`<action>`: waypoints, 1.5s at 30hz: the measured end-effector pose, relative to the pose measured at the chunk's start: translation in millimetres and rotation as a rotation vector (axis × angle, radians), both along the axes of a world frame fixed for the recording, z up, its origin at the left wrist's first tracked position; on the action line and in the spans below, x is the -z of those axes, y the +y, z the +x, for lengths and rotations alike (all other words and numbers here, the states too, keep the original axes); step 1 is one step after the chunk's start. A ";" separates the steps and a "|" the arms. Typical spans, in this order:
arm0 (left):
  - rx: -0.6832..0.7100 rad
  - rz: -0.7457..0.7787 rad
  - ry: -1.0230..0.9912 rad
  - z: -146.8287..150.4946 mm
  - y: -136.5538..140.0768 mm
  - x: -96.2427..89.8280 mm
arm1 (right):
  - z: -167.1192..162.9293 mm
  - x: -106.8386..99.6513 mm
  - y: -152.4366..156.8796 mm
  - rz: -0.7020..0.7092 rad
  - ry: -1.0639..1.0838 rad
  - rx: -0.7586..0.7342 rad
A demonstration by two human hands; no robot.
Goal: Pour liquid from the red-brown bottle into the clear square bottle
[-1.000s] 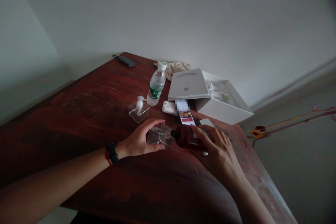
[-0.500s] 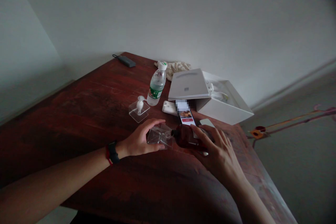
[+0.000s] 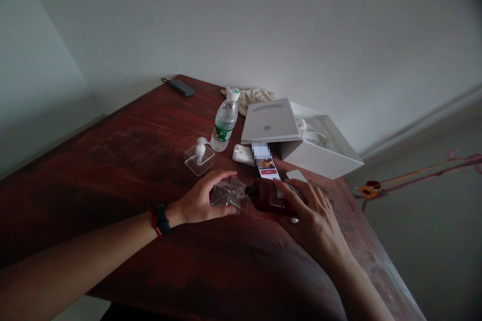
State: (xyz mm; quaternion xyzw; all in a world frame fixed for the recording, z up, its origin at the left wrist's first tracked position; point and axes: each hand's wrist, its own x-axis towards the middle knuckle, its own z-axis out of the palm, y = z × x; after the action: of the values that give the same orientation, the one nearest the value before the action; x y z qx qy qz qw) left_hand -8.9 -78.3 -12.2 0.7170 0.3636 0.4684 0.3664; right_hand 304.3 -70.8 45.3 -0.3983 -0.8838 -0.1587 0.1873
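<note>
My left hand (image 3: 203, 199) curves around a clear faceted container (image 3: 224, 197), thumb on the near side and fingers on the far side. My right hand (image 3: 311, 213) grips a dark brown bottle (image 3: 267, 195) tipped onto its side. The bottle's black mouth points left and sits right beside the clear container's neck; whether they touch, I cannot tell. No liquid stream is visible between them. Beyond my left hand, a small white piece with a flared top (image 3: 201, 149) stands on or in a clear angular plastic piece (image 3: 198, 164).
A water bottle with a green label (image 3: 223, 128) stands behind the white piece. Further right are a white box (image 3: 324, 158) with its lid (image 3: 269, 118), a lit phone (image 3: 268, 168) and a white object (image 3: 243, 154). Cloth (image 3: 254, 96) and a dark grey device (image 3: 181, 87) lie at the back.
</note>
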 end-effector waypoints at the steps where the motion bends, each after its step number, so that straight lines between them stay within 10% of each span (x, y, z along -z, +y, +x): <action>1: -0.002 0.002 0.004 0.0 0.1 -0.1 | -0.1 -0.1 -0.2 -0.003 -0.001 0.001; 45: -0.001 0.015 0.010 -0.3 -0.1 0.2 | -1.7 -0.9 -2.2 -0.007 -0.010 0.005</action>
State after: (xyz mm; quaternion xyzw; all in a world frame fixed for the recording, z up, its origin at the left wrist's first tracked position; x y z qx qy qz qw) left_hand -9.2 -78.4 -12.4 0.7218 0.3623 0.4678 0.3591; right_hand 302.5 -73.0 46.3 -0.4005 -0.8841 -0.1582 0.1813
